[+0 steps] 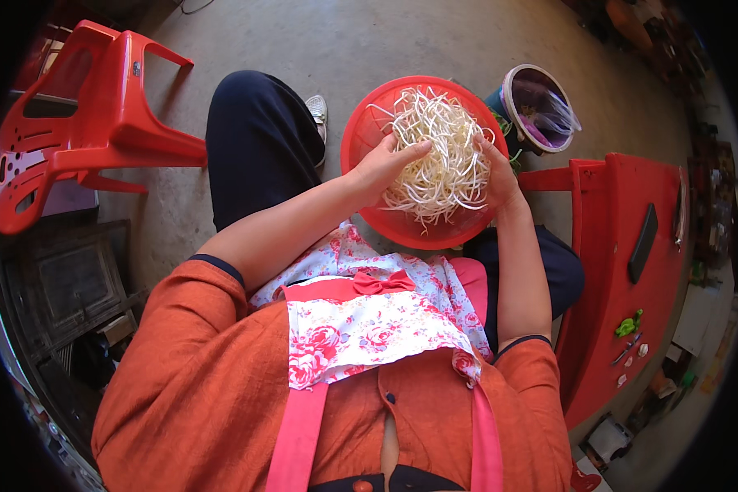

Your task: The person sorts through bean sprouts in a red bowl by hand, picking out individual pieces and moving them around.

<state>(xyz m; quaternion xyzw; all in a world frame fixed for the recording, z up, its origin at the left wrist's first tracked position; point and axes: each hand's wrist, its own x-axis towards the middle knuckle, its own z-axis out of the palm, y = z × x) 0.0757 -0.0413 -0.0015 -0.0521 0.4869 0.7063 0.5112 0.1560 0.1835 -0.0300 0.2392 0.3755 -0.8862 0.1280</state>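
Note:
A large heap of white bean sprouts (441, 163) fills the middle of a round red plastic basin (360, 132) in front of my lap. My left hand (388, 165) grips the heap from its left side, with the thumb lying over the top. From the right, my right hand (495, 171) holds the same heap, its fingers partly buried in the sprouts. Between the two palms the sprouts are gathered in a loose bundle. Some strands hang towards the near rim of the basin. The fingers' undersides are hidden.
A bucket (509, 101) with a clear plastic bag inside stands beyond the basin to the right. At right is a red table (621, 227) bearing a dark flat object (642, 243), green peppers (628, 324) and a pen-like item (626, 348). A red plastic chair (129, 123) stands at left.

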